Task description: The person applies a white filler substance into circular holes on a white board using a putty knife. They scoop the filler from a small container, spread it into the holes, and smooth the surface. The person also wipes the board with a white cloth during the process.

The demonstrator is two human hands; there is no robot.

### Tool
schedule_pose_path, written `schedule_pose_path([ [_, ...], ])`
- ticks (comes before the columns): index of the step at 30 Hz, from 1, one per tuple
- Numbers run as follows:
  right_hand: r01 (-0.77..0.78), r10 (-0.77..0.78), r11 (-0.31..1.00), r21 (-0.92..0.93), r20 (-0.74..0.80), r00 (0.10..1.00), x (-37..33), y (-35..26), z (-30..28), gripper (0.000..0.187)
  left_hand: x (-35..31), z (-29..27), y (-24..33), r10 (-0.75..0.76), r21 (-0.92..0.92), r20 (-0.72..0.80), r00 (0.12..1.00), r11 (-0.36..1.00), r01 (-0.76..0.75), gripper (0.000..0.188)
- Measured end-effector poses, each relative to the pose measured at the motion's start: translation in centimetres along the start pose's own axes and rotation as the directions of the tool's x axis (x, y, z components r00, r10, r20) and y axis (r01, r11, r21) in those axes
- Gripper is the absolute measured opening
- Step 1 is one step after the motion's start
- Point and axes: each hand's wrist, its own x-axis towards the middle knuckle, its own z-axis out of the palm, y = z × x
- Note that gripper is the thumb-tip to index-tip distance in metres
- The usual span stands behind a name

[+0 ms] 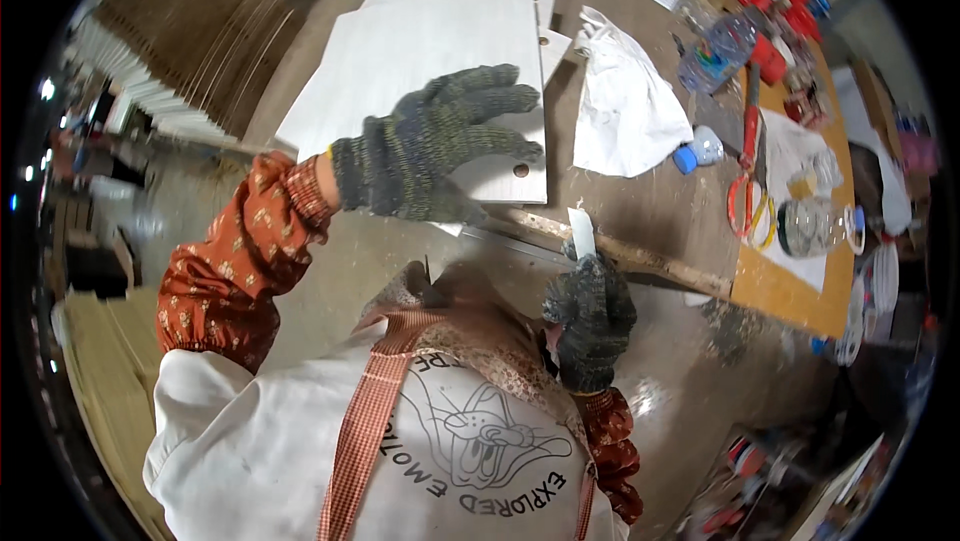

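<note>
My left hand [430, 146], in a dark knitted work glove, lies with fingers spread over a white flat panel [430, 36]. The panel rests on a few others at the front of the brown workbench [660, 216]. A small brown round spot [521, 171] shows near the panel's front right corner. By the bench's front edge, my gloved right hand [590, 326] has its fingers closed round a small flat white strip [580, 233], which sticks up out of the fist; its lower part is hidden. Right of the panel lies a crumpled white cloth [628, 106].
A small blue-capped bottle [704, 148] lies right of the cloth. Farther right are plastic bottles [718, 51], a red-handled tool [750, 121], red-orange scissors [740, 206] and a clear jar [812, 227]. Many panels [150, 71] are stacked at the far left.
</note>
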Motion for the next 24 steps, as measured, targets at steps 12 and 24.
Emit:
schedule_pose_path([
  [12,0.140,-0.332,0.857,-0.496,-0.323,0.886,-1.1,-3.9,4.8,0.032,3.5,4.6,-3.3,0.291,-0.218,0.041,0.956,0.936,-0.275,0.060],
  [24,-0.209,0.489,0.756,0.620,-0.323,0.810,0.0,-6.2,6.8,0.021,3.5,4.3,-3.9,0.324,-0.246,0.142,0.935,0.927,-0.284,0.063],
])
